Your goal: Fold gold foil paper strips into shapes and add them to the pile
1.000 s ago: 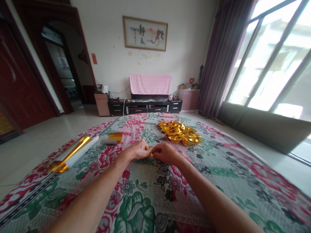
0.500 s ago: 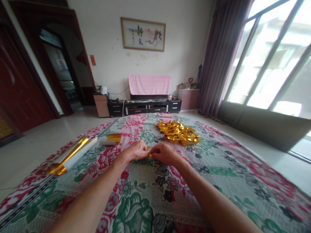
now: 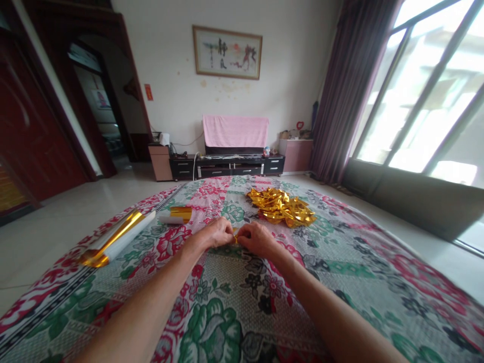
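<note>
Near the middle of the flowered cloth (image 3: 212,287), my left hand (image 3: 220,232) and my right hand (image 3: 257,238) are close together, fingertips almost meeting. Both pinch a small piece of gold foil (image 3: 236,237), mostly hidden by the fingers. Just beyond my right hand lies a heap of folded gold foil pieces (image 3: 282,206). To the left of my left hand rest a small curled gold-and-white sheet (image 3: 181,215) and a larger loose roll of the same foil (image 3: 123,235).
The cloth covers a round table. Behind it stand a low black cabinet (image 3: 230,167), a pink towel (image 3: 236,131) over something on it, and a pink side cabinet (image 3: 297,156). A curtain (image 3: 335,96) and window are at the right.
The whole view has shifted slightly, so things appear a little farther right. Both hands still hold the small foil piece, with only slight finger movement.
</note>
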Motion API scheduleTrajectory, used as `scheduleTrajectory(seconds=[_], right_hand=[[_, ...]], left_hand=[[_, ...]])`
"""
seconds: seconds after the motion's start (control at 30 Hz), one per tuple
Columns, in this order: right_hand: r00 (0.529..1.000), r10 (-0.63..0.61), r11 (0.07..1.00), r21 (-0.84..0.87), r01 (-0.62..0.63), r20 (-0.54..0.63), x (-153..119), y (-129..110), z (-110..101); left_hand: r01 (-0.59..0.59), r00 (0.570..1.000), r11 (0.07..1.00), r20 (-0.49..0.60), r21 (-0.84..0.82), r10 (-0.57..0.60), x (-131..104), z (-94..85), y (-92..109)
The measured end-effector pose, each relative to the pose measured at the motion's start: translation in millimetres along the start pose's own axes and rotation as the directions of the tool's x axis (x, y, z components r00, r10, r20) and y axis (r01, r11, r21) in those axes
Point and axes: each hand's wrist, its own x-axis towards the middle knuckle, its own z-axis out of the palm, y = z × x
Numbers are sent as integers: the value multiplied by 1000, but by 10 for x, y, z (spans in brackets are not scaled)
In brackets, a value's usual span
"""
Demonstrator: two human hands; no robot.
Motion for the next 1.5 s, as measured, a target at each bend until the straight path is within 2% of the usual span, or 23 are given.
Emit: scheduleTrajectory(seconds=[0.23,0.37,0.57,0.67,0.8,1.07,1.27,1.5], right_hand=[[997,-21,1000,-15,20,-73,-25,-24,28],[996,-70,997,-26,69,-55,-22,9,56],[993,-111,994,-19,110,-40,-9,57,78],[993,-112,993,-30,111,-34,-13,37,63],[996,-72,994,-85,68,-46,-34,-24,49],[983,102,983,-136,-124,-155,-95,-218,82],[977,118,979,-145,-144,-175,-116,-269,97],[974,106,980,-147,-137,-202,-118,-269,128]], left_hand=[[-24,1000,999,-9,25,24,1,6,-33],[-22,1000,999,0,37,22,1,-9,-25],[-149,985,988,76,-41,152,-63,-140,-49],[-164,982,983,80,-77,170,-74,-167,-76],[-146,985,984,77,-106,155,-78,-165,-78],[-72,993,964,67,-256,92,-81,-138,-96],[-50,995,962,67,-269,70,-66,-117,-132],[-63,992,940,83,-334,96,-76,-129,-115]])
